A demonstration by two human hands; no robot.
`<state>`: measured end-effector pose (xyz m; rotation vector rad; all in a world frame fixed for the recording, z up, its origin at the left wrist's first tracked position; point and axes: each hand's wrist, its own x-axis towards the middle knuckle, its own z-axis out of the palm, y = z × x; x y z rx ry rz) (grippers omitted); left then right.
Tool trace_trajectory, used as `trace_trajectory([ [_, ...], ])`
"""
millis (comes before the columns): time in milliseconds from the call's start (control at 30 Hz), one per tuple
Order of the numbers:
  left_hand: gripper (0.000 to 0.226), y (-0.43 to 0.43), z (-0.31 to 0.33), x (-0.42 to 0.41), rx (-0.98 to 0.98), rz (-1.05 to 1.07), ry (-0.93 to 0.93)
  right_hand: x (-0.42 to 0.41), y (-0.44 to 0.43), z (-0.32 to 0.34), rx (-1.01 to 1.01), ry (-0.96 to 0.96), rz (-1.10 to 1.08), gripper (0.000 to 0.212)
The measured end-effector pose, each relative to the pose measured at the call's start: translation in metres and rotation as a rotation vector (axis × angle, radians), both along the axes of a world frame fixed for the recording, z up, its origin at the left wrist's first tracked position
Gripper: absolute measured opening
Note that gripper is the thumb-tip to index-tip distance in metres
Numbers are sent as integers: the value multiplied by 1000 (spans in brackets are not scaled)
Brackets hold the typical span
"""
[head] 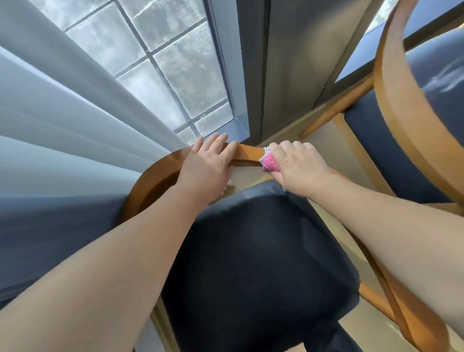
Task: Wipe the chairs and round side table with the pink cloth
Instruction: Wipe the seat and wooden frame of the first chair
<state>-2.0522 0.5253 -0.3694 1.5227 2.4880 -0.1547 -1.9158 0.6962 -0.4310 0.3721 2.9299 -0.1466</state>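
Note:
I look down on a chair with a dark blue padded seat (256,260) and a curved wooden rail (247,151) at its far side. My left hand (208,166) lies over the rail and grips it. Just to its right, my right hand (297,165) is closed around the pink cloth (269,162), pressing it against the same rail. Only a small pink fold with a pale edge shows between the fingers. A second chair (399,131) with the same wood frame and blue padding stands at the right. No round side table is in view.
A pale curtain (64,124) hangs at the left, close to the chair's rail. Behind the rail is a window with a grid of panes (167,59) and a grey frame post (255,63). Beige floor (322,142) shows between the two chairs.

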Motion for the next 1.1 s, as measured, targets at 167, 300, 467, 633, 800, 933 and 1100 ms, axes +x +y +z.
trace_trajectory([
  [167, 43, 19, -14, -14, -96, -119, 91, 34, 4, 1, 16, 32, -132, 62],
  [300, 39, 17, -15, -12, -105, -141, 152, 61, 3, 4, 0, 49, -243, 68],
  [467, 38, 18, -15, -11, -108, -132, 154, 92, -5, 8, 32, 32, -363, 77],
  [633, 39, 20, -14, -11, -101, -137, 169, 123, -13, 9, 54, 47, -465, 80],
  [800, 39, 22, -17, -10, -109, -128, 167, 131, -13, 7, 64, 32, -485, 83],
  [933, 56, 36, -15, 17, -160, -126, 192, 130, -12, 7, 56, 23, -477, 82],
  [1100, 86, 62, -31, 99, -166, -280, -132, 131, -12, 8, 73, 25, -489, 83],
])
